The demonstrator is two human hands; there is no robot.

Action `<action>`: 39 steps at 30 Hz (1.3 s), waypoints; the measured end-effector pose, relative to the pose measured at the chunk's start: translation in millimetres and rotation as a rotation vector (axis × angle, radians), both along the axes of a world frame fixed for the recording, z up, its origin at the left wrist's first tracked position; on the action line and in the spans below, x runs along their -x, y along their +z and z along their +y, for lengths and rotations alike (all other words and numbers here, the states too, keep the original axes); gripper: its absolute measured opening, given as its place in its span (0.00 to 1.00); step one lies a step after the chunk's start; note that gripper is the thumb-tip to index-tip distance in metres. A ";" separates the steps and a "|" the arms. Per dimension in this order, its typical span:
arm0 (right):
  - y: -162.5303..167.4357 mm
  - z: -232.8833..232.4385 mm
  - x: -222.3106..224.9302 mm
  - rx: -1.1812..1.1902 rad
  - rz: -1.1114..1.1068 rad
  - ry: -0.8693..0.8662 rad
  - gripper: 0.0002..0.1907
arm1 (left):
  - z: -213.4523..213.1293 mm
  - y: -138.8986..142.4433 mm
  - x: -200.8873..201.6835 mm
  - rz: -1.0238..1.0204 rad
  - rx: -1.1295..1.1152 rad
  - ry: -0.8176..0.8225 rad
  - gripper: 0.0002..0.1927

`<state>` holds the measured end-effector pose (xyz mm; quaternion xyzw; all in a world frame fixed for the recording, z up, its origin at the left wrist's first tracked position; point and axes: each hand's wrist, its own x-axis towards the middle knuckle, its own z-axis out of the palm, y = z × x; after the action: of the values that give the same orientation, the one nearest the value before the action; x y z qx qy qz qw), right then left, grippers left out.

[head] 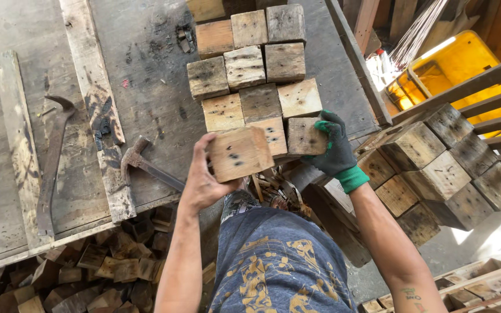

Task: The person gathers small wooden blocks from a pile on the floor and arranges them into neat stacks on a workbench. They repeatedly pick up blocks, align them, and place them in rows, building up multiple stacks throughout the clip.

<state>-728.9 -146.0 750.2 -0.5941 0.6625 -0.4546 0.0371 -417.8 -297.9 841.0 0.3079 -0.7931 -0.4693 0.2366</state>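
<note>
Here, in the head view, several things are cut off or hard to read. The person's forearms run out of the bottom edge, and patterned blue shorts (273, 266) hide the ground between them. The left hand (204, 179) is bare and shows mostly its back; its fingers (213, 142) curl over the near edge of a wooden block (240, 153), so the fingertips are hidden behind the wood, yet the hold is plainly a firm clasp. The right hand (334, 148), in a dark glove with a green cuff, grips a second block (304, 136) at the front of the stack; the glove covers that block's right side. Heaps of offcuts (94, 278) at seven o'clock lie in shadow and blur together. A yellow tub (465, 64) at two o'clock is half screened by wooden rails.

The held wooden block is a pale, squarish chunk, tilted, its broad face turned up to the camera and marked by a few dark nail holes and a grey stain. It hangs just off the near edge of the desk (146, 69), at the centre of the picture, close beside the second block. Beyond it, towards twelve o'clock, similar weathered blocks (250, 64) lie in rows on the desk. At nine o'clock lie a hammer (146, 165) and a rusty pry bar (50, 168). More stacked blocks (442, 168) sit at three o'clock.
</note>
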 end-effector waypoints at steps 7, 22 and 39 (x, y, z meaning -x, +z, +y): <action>2.1 117.1 13.1 0.042 -0.441 -0.396 0.49 | 25.4 -34.0 99.4 0.097 0.082 -0.180 0.58; -7.4 178.7 -9.9 0.140 -0.584 -0.539 0.51 | 18.9 -70.4 156.5 -0.835 0.616 -0.290 0.75; 49.7 40.9 68.8 -0.314 -0.036 0.020 0.53 | 24.8 -91.3 32.9 -0.226 0.221 0.425 0.67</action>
<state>-797.6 -105.2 799.9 -0.5793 0.7187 -0.3558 0.1460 -450.8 -273.1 749.7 0.4902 -0.7786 -0.2824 0.2717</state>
